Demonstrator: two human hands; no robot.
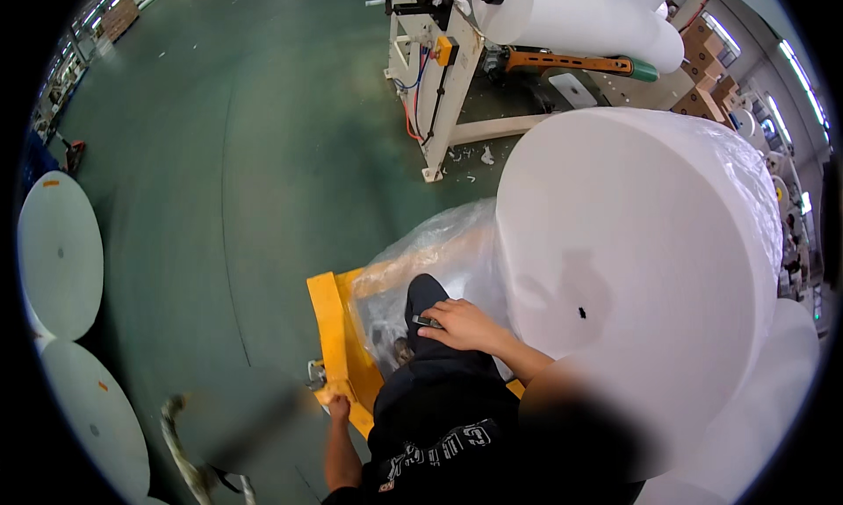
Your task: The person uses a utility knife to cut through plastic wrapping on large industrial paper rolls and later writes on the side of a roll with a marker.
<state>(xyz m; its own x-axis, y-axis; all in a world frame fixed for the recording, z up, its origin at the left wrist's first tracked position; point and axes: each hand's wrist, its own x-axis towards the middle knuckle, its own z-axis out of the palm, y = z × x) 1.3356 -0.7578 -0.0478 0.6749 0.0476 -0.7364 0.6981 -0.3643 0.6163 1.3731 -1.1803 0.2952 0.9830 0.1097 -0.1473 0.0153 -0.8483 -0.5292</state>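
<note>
- The big white roll (pixel 628 215) lies on its side just to your right; what bears it is hidden, so if it were poorly chocked, a push could roll it against your leg.
- Clear plastic sheet (pixel 439 246) spreads loose beside the roll, around your knee; a foot caught in its folds could trip you.
- The yellow frame (pixel 327 316) stands in front and to your left; its raised edge could catch your shin if you turn quickly.
- Your left hand (pixel 337 407) is curled at the frame's near side; I cannot tell whether it grips anything.
- Your right hand (pixel 464 323) is clamped on a small grey tool (pixel 427 321) over your thigh; if it has a blade, a slip could cut you.
</note>
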